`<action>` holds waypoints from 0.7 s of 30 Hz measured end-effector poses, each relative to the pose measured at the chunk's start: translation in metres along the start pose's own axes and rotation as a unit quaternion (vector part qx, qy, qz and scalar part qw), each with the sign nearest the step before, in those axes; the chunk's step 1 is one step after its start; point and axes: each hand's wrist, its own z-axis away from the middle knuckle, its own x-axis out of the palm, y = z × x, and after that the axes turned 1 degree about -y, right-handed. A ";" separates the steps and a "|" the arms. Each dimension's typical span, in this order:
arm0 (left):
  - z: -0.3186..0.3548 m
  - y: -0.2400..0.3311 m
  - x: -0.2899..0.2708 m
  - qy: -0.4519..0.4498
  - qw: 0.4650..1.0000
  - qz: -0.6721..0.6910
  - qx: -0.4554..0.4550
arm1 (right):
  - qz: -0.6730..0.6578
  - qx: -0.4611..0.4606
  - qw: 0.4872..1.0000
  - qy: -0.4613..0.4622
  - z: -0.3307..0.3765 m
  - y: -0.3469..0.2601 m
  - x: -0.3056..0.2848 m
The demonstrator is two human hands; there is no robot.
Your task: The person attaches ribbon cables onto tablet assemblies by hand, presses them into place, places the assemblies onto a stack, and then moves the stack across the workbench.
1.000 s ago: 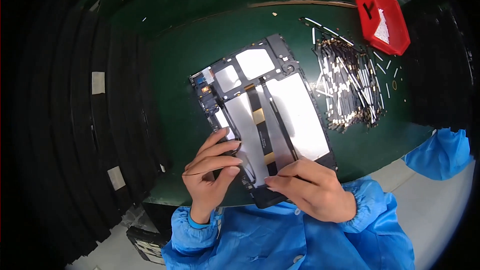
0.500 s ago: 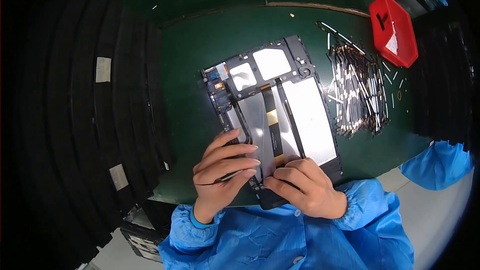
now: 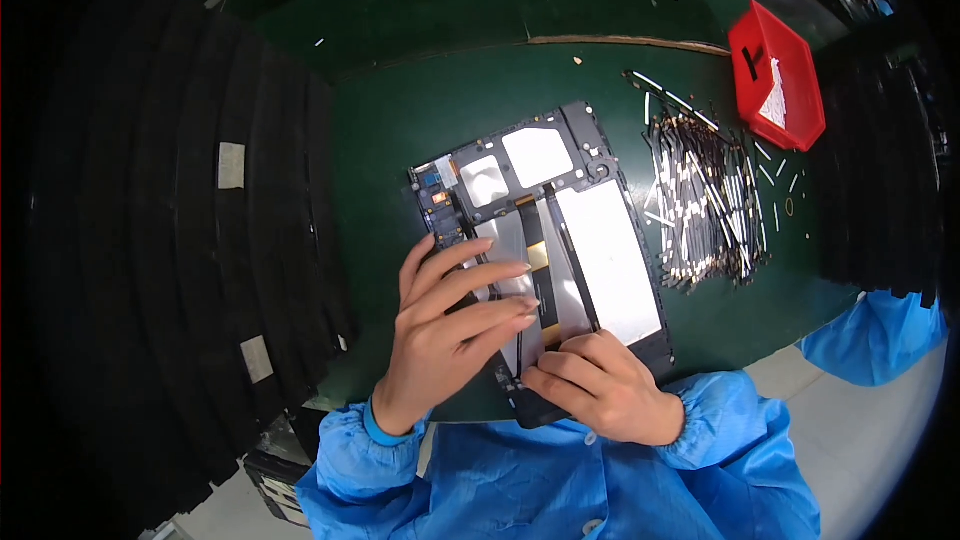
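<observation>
One opened dark tablet frame with silvery inner panels (image 3: 560,230) lay on the green tabletop (image 3: 400,130), its long axis running from the near edge away and slightly left. The left hand (image 3: 450,330) pressed it with spread fingers; the right hand (image 3: 600,385) seemingly pinched its near end. One red plastic bin (image 3: 775,75) and one pile of thin metal strips (image 3: 705,205) sat right, with open room left.

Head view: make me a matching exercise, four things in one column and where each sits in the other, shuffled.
Things:
1. red bin
2. pile of thin metal strips
3. left hand
4. right hand

Places:
A. on the opened tablet's near edge
B. far right corner of the green mat
C. fingers spread across the tablet's left half
D. right of the tablet

Pairs: 1-B, 2-D, 3-C, 4-A
</observation>
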 end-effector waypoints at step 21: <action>0.000 -0.017 0.008 0.000 0.999 0.039 -0.021 | 0.004 0.016 0.999 -0.036 -0.003 -0.002 -0.002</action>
